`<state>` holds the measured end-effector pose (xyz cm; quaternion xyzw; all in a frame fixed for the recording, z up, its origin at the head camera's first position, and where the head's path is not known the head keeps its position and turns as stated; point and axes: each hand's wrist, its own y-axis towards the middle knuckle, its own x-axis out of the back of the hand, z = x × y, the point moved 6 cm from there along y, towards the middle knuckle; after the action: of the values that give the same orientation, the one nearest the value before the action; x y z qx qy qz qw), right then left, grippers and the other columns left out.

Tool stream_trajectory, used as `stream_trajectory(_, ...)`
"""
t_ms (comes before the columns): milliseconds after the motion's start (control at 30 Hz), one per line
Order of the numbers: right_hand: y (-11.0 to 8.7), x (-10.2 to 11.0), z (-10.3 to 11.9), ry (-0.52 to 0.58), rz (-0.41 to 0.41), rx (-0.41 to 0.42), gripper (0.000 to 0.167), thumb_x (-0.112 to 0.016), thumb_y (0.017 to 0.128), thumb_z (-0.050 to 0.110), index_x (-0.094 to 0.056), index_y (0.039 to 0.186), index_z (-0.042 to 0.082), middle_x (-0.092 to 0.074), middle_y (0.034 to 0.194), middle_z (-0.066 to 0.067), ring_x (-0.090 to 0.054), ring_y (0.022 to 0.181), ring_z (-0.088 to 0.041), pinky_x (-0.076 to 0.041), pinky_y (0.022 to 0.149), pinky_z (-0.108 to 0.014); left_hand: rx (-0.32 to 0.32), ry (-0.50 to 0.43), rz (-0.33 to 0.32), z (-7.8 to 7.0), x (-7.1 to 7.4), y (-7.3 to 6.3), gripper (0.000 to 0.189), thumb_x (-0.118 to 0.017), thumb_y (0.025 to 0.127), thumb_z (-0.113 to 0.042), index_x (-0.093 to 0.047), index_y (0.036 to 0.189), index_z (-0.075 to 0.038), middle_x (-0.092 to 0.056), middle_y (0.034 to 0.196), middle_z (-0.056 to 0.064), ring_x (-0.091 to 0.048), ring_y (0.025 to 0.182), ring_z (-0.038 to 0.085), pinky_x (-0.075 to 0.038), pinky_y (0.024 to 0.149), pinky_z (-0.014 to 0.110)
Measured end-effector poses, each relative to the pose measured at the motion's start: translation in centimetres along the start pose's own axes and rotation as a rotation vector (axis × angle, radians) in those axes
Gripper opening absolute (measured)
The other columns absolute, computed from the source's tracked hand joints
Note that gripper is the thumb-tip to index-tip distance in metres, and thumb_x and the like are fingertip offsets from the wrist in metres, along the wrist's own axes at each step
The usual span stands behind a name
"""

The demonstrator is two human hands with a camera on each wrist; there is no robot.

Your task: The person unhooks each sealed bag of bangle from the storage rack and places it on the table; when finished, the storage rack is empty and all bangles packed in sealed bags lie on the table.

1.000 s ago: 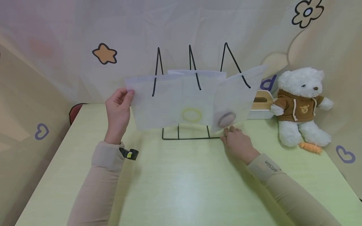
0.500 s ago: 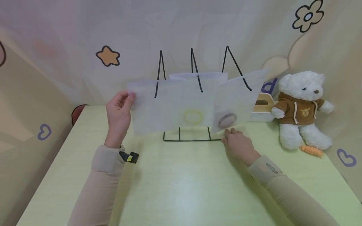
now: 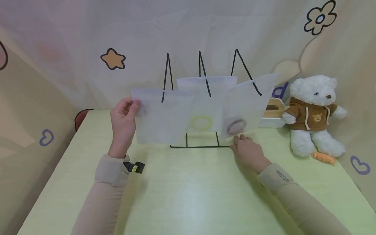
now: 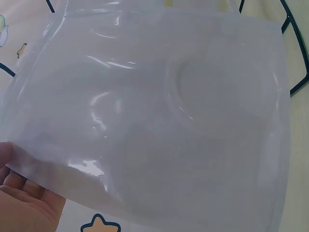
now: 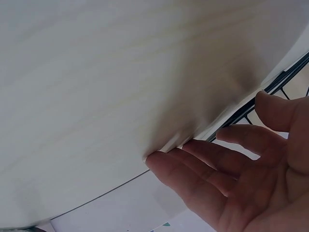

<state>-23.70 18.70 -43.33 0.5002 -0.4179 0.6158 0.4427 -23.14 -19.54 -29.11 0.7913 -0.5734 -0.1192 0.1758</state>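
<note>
In the head view my left hand [image 3: 123, 125] pinches the left edge of a frosted plastic zip bag [image 3: 161, 119], thumb in front. The bag hangs near the tip of the left prong of a black wire display rack [image 3: 201, 147]. A faint round outline shows on this bag in the left wrist view. A middle bag [image 3: 211, 104] with a yellow ring [image 3: 201, 123] and a tilted right bag [image 3: 249, 101] with a dark-rimmed disc [image 3: 236, 127] hang from the other prongs. My right hand [image 3: 248, 151] rests at the rack's right front corner, fingers extended, fingertips on the table.
A white teddy bear [image 3: 312, 112] in a brown hoodie sits at the right, with an orange carrot toy [image 3: 323, 158] at its feet. Behind the right bag is a white and wooden box [image 3: 273, 114]. A printed curtain [image 3: 141, 29] closes the back.
The left bag has slid lower and outward along its prong, its top edge nearer the tip, with my left hand pinching it. The right hand stays at the rack's corner. The head view tilts slightly.
</note>
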Motion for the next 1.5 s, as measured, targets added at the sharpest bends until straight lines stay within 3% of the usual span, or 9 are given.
stream_trajectory(300,-0.2,0.2,0.2,0.000,0.011,-0.018,0.052,-0.046,0.103,0.028,-0.042,0.143,-0.005,-0.041,0.142,-0.032,-0.044,0.125,-0.049,-0.048,0.080,-0.065,-0.008,0.004,-0.012,-0.3,0.2,-0.6,0.025,-0.064,0.095,-0.020,-0.066,0.102,0.005,-0.057,0.074,0.004,-0.045,0.068,0.015,-0.037,0.066,0.025)
stream_trajectory(767,-0.1,0.0,0.1,-0.014,0.011,-0.014,0.051,-0.047,0.103,0.028,-0.044,0.141,-0.005,-0.042,0.140,-0.032,-0.044,0.124,-0.049,-0.048,0.078,-0.066,-0.055,-0.018,-0.022,-0.7,0.6,-1.5,0.025,-0.064,0.095,-0.019,-0.065,0.098,0.006,-0.056,0.070,0.002,-0.044,0.063,0.015,-0.037,0.062,0.025)
stream_trajectory(1500,-0.1,0.1,0.3,-0.033,0.032,-0.016,0.052,-0.045,0.103,0.029,-0.042,0.142,-0.005,-0.041,0.142,-0.032,-0.044,0.125,-0.049,-0.048,0.079,-0.066,-0.063,-0.036,-0.028,-1.1,1.1,-2.5,0.023,-0.064,0.095,-0.016,-0.065,0.098,0.008,-0.060,0.072,0.004,-0.049,0.066,0.017,-0.040,0.063,0.024)
